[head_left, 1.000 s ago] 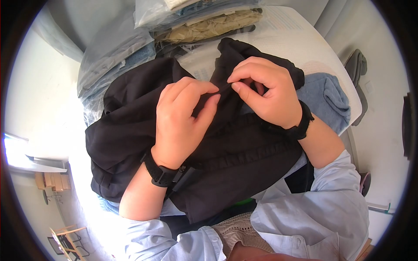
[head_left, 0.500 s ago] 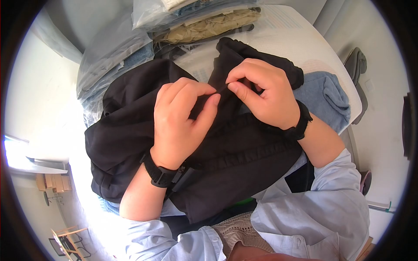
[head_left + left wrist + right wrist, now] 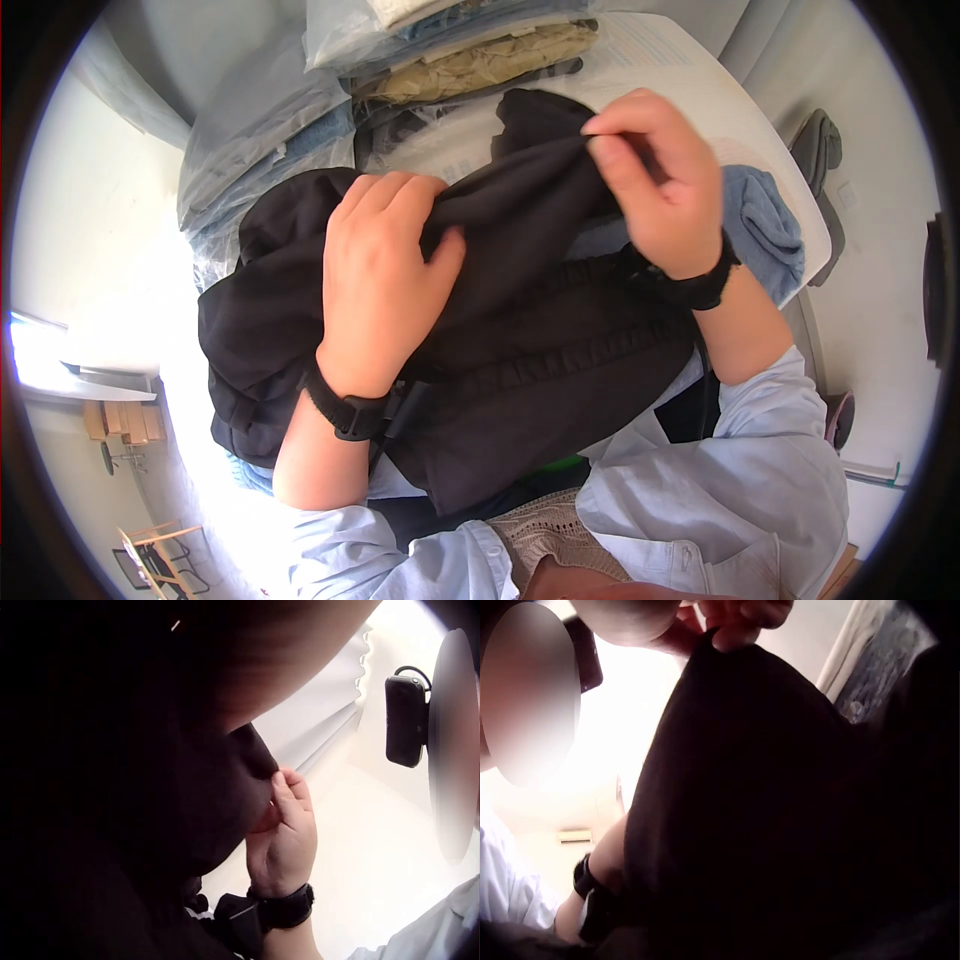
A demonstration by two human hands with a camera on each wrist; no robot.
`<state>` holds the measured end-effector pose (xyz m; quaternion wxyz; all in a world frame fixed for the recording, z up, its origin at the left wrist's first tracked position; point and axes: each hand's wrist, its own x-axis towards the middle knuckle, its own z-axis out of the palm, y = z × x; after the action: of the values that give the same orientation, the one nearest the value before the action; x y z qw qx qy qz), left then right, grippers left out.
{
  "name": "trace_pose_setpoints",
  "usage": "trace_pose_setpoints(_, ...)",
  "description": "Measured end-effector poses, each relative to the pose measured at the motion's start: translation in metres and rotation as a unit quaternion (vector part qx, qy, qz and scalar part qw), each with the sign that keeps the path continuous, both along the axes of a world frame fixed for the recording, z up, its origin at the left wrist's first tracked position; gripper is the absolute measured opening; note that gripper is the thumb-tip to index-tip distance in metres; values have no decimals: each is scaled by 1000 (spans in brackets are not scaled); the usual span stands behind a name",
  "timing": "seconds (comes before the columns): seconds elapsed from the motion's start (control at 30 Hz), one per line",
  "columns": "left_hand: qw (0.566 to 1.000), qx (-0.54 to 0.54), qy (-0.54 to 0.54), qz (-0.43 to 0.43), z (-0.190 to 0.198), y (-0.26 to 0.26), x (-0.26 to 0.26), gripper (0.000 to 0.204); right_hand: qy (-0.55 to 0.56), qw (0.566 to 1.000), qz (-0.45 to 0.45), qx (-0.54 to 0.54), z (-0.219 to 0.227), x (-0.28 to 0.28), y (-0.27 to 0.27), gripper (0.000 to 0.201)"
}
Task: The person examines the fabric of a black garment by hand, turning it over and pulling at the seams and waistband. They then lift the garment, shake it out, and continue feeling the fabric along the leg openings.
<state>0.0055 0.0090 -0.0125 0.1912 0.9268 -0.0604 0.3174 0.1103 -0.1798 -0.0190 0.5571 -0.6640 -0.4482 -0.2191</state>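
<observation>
A large black garment point(image 3: 560, 350) lies rumpled across the person's front and the white surface. The right hand point(image 3: 665, 190) pinches a raised edge of its cloth between thumb and forefinger, drawing a fold taut; this pinch also shows in the left wrist view, where the right hand point(image 3: 285, 832) holds the cloth's corner. The left hand point(image 3: 385, 270) rests on the garment with its back up and fingers bent over the cloth; whether the fingertips grip it is hidden. Dark cloth point(image 3: 727, 772) fills most of the right wrist view.
Clear plastic bags with folded clothes point(image 3: 270, 130) lie at the back left, with a khaki folded garment point(image 3: 490, 65) beside them. A blue folded garment point(image 3: 760, 225) lies at the right on the white surface point(image 3: 690, 80). A small wooden rack point(image 3: 160, 560) stands at the lower left.
The right hand has moved right and up, lifting the pinched cloth into a stretched fold. The left hand has shifted slightly left and down, its fingers now lower over the cloth. The hands are farther apart.
</observation>
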Motion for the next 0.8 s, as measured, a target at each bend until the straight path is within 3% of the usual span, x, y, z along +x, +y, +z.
trace_pose_setpoints(0.1,998,41,31,27,5,4,-3,22,-78,997,8,10,12,3,-16,7)
trace_pose_setpoints(0.2,991,100,16,87,15,12,-7,24,-134,985,30,101,14,8,-22,8)
trace_pose_setpoints(0.27,992,48,24,115,22,33,-13,21,-102,987,-76,95,14,14,-26,8)
trace_pose_setpoints(0.3,983,51,-51,169,30,36,-17,22,-117,983,-98,100,15,22,-23,5)
trace_pose_setpoints(0.33,965,54,-126,222,41,36,-22,25,-116,983,-101,100,14,20,-19,5)
trace_pose_setpoints(0.4,933,-58,-172,310,53,25,-31,32,-44,995,-74,46,13,16,-11,3)
trace_pose_setpoints(0.47,938,-70,-116,319,62,23,-39,36,-20,997,-78,6,13,15,-9,2)
trace_pose_setpoints(0.53,973,102,3,209,66,20,-47,40,-137,988,-64,-42,5,27,-6,3)
trace_pose_setpoints(0.57,988,86,8,129,68,17,-51,43,-85,996,-26,-25,0,26,-3,6)
trace_pose_setpoints(0.6,988,87,8,129,67,14,-50,43,-84,996,-25,-24,-1,20,-1,6)
trace_pose_setpoints(0.67,996,75,-54,5,66,4,-46,38,29,998,29,-48,2,3,3,8)
trace_pose_setpoints(0.73,998,46,-45,-24,56,-5,-36,28,10,995,40,-89,6,-4,2,9)
trace_pose_setpoints(0.8,996,6,-39,-75,43,-4,-23,27,-79,984,113,-116,7,-6,3,9)
